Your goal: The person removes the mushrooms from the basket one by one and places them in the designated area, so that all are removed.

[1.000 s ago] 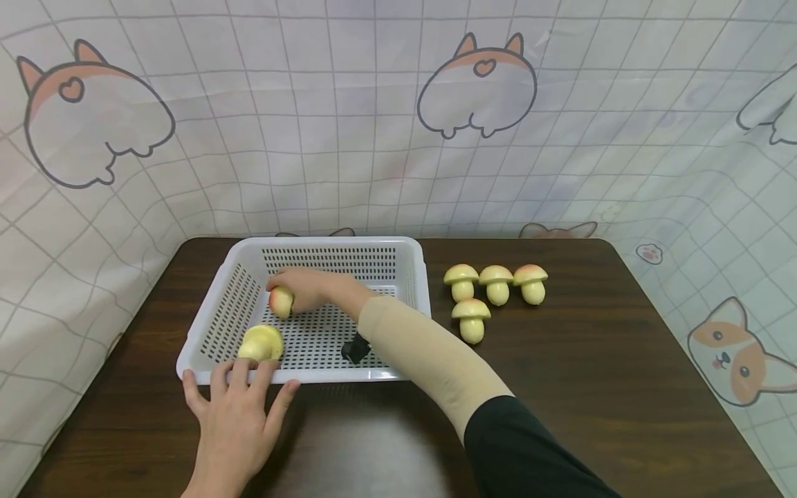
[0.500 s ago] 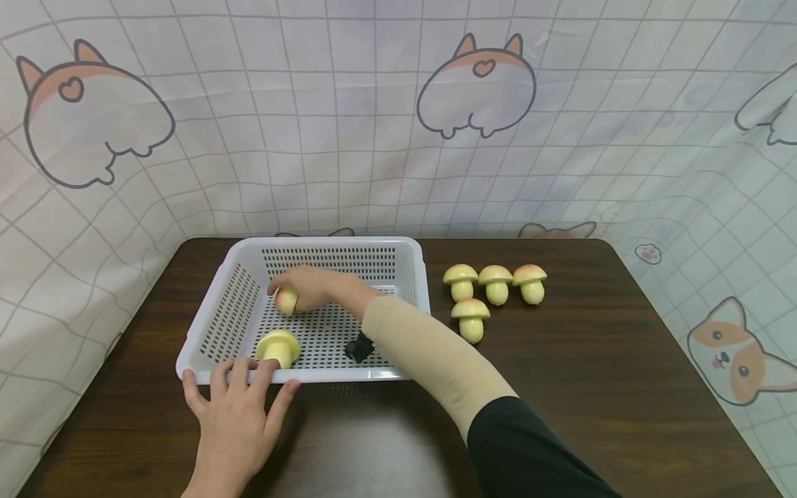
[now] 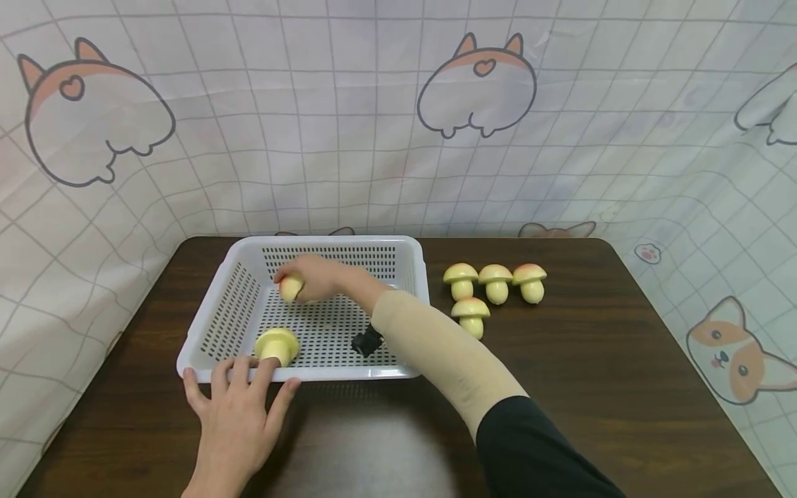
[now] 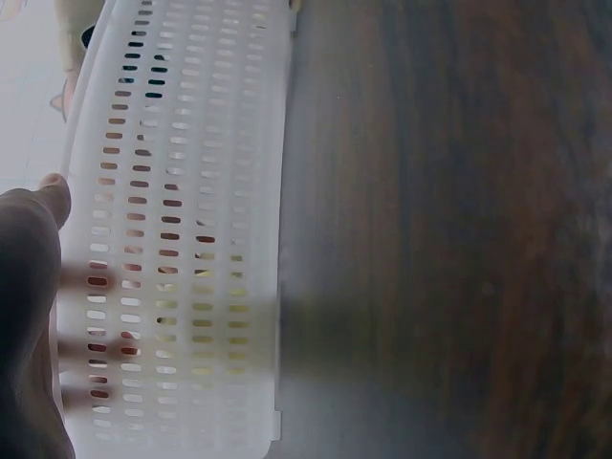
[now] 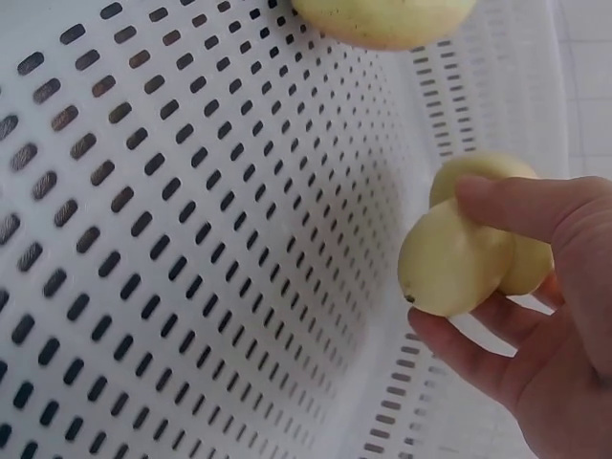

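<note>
A white perforated plastic basket (image 3: 373, 374) stands on the dark wooden table. My left hand (image 3: 239, 415) holds its near rim at the left; its fingers reach over to the inside, showing as dark shapes through the wall in the left wrist view. Inside the basket, towards the back left, my right hand (image 3: 317, 278) pinches a toy mushroom (image 5: 449, 258) by its pale stem between thumb and fingers. The mushroom's cap is yellow with a red blush. A second toy mushroom (image 3: 277, 342) lies in the basket just beyond the left fingers, stem towards me.
Right of the basket, several toy mushrooms (image 3: 471, 317) lie on the table (image 3: 591, 373), three in a back row and one in front. A black wrist camera (image 3: 367, 341) sits under the right forearm. A grid-patterned curtain (image 3: 373, 173) hangs behind and at the sides.
The right hand has moved slightly right and towards the back with its mushroom. The other mushroom in the basket rolled right and turned early on, then stayed. The left hand has not moved.
</note>
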Tool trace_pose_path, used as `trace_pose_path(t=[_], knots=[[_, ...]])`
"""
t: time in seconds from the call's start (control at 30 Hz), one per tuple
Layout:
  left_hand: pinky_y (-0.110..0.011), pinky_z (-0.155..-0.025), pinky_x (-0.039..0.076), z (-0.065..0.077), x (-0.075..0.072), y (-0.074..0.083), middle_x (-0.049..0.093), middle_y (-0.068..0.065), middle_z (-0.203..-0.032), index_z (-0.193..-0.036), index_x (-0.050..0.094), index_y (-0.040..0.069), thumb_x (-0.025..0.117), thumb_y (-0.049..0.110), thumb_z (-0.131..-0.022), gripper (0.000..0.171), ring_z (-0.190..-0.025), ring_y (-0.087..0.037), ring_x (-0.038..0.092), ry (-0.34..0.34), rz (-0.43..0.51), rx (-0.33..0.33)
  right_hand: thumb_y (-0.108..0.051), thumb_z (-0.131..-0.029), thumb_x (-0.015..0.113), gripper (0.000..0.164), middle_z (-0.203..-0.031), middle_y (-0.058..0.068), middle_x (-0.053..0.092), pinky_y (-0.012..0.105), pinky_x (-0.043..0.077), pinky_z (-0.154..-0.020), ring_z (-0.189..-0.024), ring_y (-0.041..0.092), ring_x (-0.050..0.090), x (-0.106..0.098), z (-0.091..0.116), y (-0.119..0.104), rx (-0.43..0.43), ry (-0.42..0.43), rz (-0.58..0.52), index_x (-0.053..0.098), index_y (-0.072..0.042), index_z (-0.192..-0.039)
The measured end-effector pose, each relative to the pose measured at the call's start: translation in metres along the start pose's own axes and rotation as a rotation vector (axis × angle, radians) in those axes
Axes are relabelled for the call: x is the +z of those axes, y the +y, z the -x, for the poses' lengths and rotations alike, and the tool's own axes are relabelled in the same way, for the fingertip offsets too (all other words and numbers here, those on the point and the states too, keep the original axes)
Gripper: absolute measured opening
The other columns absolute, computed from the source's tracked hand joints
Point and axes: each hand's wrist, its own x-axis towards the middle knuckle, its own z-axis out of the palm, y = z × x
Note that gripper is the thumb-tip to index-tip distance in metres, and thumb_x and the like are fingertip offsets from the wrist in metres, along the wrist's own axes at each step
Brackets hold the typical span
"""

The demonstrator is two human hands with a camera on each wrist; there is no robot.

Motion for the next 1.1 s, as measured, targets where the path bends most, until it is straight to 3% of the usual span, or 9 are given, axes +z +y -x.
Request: trace_pose_path(t=[0.33,0.67,1.1], knots=[[-0.082,-0.104,-0.004,-0.001,-0.001,-0.001,0.058,-0.021,-0.111,-0.116,0.062,0.010,0.055,0.054,-0.102,0.047,-0.116,-0.048,0.044,-0.012,-0.005,-0.001,-0.017,-0.095,0.076,0.053,-0.133,0.002,0.061,0.025,0.044,-0.093,-0.111,0.012,0.055,-0.019,0.013,0.000,0.028,-0.008,-0.102,0.057,-0.011,-0.144],[-0.082,-0.104,-0.004,0.000,0.000,-0.002,0.057,-0.020,-0.111,-0.116,0.062,0.011,0.053,0.055,-0.102,0.047,-0.116,-0.048,0.044,-0.004,-0.005,0.004,-0.018,-0.095,0.077,0.048,-0.130,-0.001,0.060,0.027,0.046,-0.091,-0.110,0.012,0.056,-0.036,0.035,0.000,0.049,0.029,-0.197,0.059,-0.017,-0.140],[-0.082,-0.104,-0.005,0.000,0.000,-0.002,0.057,-0.020,-0.110,-0.115,0.062,0.010,0.053,0.055,-0.102,0.047,-0.115,-0.047,0.044,-0.003,-0.005,0.004,-0.019,-0.094,0.077,0.048,-0.128,0.002,0.062,0.030,0.050,-0.086,-0.106,0.017,0.059,-0.050,0.061,0.000,0.042,0.114,-0.339,0.060,-0.015,-0.139]])
